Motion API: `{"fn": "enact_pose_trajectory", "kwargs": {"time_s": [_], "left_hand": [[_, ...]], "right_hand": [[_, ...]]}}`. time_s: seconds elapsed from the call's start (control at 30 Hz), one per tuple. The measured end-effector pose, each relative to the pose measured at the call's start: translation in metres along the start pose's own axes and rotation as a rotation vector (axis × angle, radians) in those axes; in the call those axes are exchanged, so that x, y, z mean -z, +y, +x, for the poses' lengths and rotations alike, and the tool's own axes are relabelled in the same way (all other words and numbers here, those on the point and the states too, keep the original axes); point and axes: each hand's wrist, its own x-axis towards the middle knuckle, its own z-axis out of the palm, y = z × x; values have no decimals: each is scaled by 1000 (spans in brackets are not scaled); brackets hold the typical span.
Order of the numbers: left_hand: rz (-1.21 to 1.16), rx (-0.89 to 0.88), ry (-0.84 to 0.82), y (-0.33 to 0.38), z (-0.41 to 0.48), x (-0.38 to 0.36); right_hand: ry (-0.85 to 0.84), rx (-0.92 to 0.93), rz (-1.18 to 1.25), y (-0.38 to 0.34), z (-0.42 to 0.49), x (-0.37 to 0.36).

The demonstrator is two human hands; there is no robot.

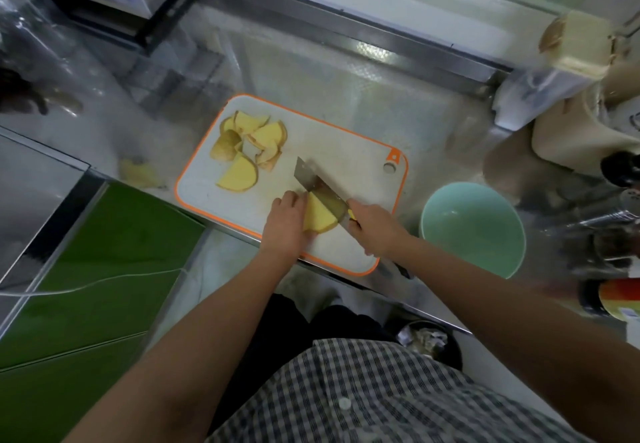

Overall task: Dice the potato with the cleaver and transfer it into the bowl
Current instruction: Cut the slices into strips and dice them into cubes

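A white cutting board (346,165) with an orange rim lies on the steel counter. My left hand (285,224) grips a yellow potato piece (320,219) near the board's front edge. My right hand (375,229) holds the cleaver (313,182) by its handle, the blade lying along the right side of that piece. A pile of potato slices (247,146) sits at the board's far left, with one half-round slice (239,175) just in front of it. The pale green bowl (472,226) stands empty to the right of the board.
The steel counter (363,96) stretches behind the board to a raised back ledge. Bottles and jars (620,200) crowd the far right. A potato scrap (140,174) lies left of the board. A green cabinet front (104,269) is below left.
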Motion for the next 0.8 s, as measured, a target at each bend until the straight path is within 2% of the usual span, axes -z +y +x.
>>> {"fn": "enact_pose_trajectory", "kwargs": {"time_s": [0.17,0.4,0.57,0.8], "left_hand": [[-32,-90,66,4,-9,1],[-51,-97,88,4,-7,-1],[0,-80,72,6,-6,0],[19,-93,40,4,-5,4]], "right_hand": [[171,-15,-33,-2,5,7],[159,69,-116,-9,-3,4],[114,66,-206,-17,-4,6],[22,30,-214,-21,0,5]]}}
